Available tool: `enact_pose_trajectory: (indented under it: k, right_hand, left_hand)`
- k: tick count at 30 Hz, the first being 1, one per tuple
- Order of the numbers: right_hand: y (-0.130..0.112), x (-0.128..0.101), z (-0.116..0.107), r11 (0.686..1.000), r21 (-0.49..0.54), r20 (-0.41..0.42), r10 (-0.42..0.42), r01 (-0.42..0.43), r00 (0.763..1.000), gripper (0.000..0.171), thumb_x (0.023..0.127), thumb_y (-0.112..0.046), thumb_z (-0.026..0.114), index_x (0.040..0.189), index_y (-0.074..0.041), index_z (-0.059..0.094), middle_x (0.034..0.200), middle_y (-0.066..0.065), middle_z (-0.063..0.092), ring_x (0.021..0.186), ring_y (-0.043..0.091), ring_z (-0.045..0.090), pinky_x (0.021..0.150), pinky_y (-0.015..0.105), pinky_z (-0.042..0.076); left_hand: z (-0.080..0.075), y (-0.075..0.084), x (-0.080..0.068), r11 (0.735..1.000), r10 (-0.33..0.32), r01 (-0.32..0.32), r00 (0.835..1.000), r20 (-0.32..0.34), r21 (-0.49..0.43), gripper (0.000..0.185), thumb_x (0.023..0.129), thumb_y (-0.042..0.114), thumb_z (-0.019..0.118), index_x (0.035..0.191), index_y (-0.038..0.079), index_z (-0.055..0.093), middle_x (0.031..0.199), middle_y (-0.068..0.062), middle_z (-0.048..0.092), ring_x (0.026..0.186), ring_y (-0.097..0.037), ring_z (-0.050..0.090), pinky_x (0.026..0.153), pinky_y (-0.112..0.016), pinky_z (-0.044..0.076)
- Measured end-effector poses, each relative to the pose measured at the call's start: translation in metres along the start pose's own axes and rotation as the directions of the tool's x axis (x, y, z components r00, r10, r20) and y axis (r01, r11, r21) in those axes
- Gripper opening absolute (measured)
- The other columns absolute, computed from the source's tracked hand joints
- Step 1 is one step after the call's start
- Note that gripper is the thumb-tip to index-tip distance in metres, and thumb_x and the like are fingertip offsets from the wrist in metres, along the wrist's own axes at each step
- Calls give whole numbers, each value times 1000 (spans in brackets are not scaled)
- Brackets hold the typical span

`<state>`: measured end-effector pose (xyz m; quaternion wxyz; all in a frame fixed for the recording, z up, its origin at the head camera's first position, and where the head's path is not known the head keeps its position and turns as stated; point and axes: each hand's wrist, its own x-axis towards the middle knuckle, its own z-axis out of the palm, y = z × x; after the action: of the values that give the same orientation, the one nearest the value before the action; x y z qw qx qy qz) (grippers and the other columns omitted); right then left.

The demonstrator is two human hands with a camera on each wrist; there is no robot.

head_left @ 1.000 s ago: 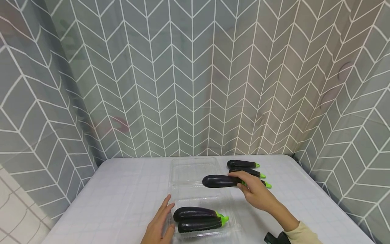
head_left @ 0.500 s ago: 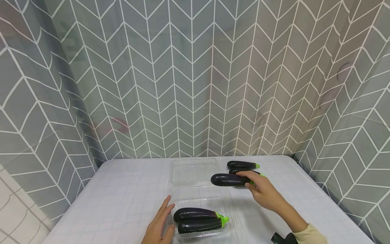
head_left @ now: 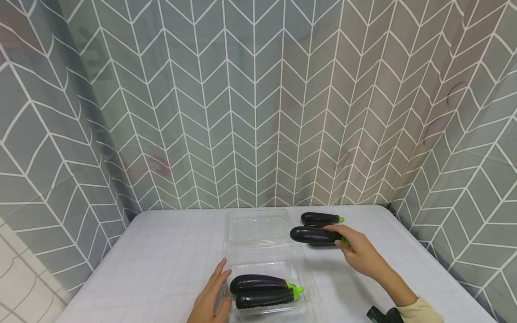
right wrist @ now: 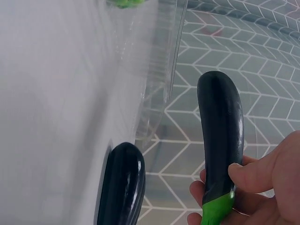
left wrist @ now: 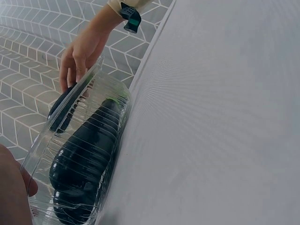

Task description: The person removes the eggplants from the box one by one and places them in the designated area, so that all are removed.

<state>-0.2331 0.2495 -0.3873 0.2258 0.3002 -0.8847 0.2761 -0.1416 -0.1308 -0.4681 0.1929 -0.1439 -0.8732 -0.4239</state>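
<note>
Five toy eggplants show in the head view. Two lie side by side in the near half of the clear plastic clamshell box (head_left: 258, 251), the packed pair (head_left: 264, 290). One, the held eggplant (head_left: 314, 234), is gripped near its green stem by the right hand (head_left: 357, 253), fingers curled around it, above the table (head_left: 161, 260) right of the box. Behind it lies the far eggplant (head_left: 321, 218); a fifth is mostly hidden under the held one. The left hand (head_left: 211, 298) rests flat with straight fingers against the box's near left edge. Since a second ago, the held eggplant has shifted rightward, away from the box. No writing is readable.
</note>
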Motion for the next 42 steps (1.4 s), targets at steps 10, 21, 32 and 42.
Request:
enact_pose_trajectory:
  k: [10, 21, 32, 42]
  right_hand:
    - [11, -5, -5, 999, -35, -3, 32, -32, 999, 50, 80, 14, 61, 122, -14, 59, 120, -2, 59, 109, 19, 55, 83, 34, 47]
    - [23, -9, -6, 998, -51, -1, 36, -36, 999, 50, 79, 14, 60, 120, -15, 60, 118, -2, 60, 106, 19, 56, 81, 36, 48]
    - [37, -13, -4, 996, -59, 27, 74, -72, 997, 46, 79, 15, 59, 118, -9, 61, 117, 3, 61, 105, 21, 56, 79, 39, 48]
    - [48, -17, -2, 992, -30, 75, 124, -122, 989, 45, 81, 14, 57, 119, -10, 60, 116, 3, 61, 92, 16, 55, 72, 33, 46]
  left_hand:
    - [-1, 1, 0, 1000, 5, -5, 1000, 6, -1, 57, 78, -1, 61, 132, 11, 51, 149, 2, 30, 128, -18, 39, 94, -47, 41]
    - [0, -2, 0, 1000, 9, -9, 1000, 8, 2, 58, 77, 0, 61, 132, 11, 51, 149, 3, 30, 126, -16, 42, 94, -47, 42]
    - [4, -11, 1, 978, 201, -195, 977, -69, 79, 61, 72, -2, 65, 130, 9, 51, 148, -6, 33, 116, -21, 52, 85, -39, 50]
    - [3, -13, 1, 974, 210, -205, 977, -42, 96, 61, 74, -1, 64, 132, 7, 49, 147, -12, 33, 112, -19, 54, 83, -40, 51]
